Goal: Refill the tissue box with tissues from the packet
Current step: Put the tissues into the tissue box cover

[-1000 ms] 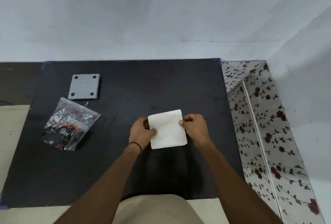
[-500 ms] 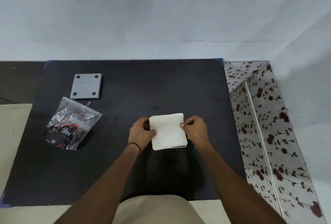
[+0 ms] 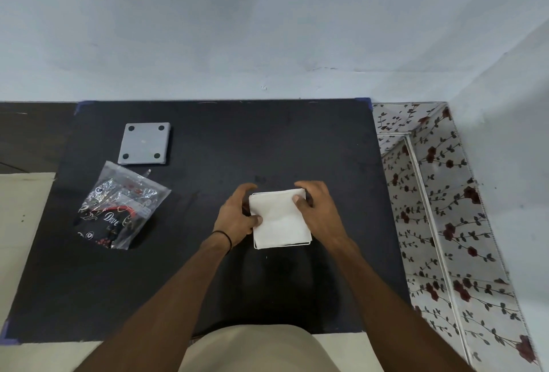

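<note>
A square stack of white tissues [image 3: 279, 218] lies flat at the middle of the black mat [image 3: 208, 282]. A thin white rim [image 3: 309, 242] shows under its near and right edges; I cannot tell what it belongs to. My left hand [image 3: 237, 217] grips the stack's left side, thumb on top. My right hand [image 3: 319, 211] grips the right side, thumb on the top sheet and fingers curled round the far corner. The crumpled clear plastic packet [image 3: 118, 208] with black and red print lies to the left. A grey square plate [image 3: 145, 143] with four dark dots sits behind it.
A pale wall stands right behind the mat's far edge. A floral-patterned panel [image 3: 445, 223] runs along the mat's right side. Cream floor shows at the left and near edges. My beige-clad lap is at the bottom centre.
The tissue stack has come down from a slight tilt to lie flat and squared. Both hands have slid further round its sides, fingers now reaching the far edge.
</note>
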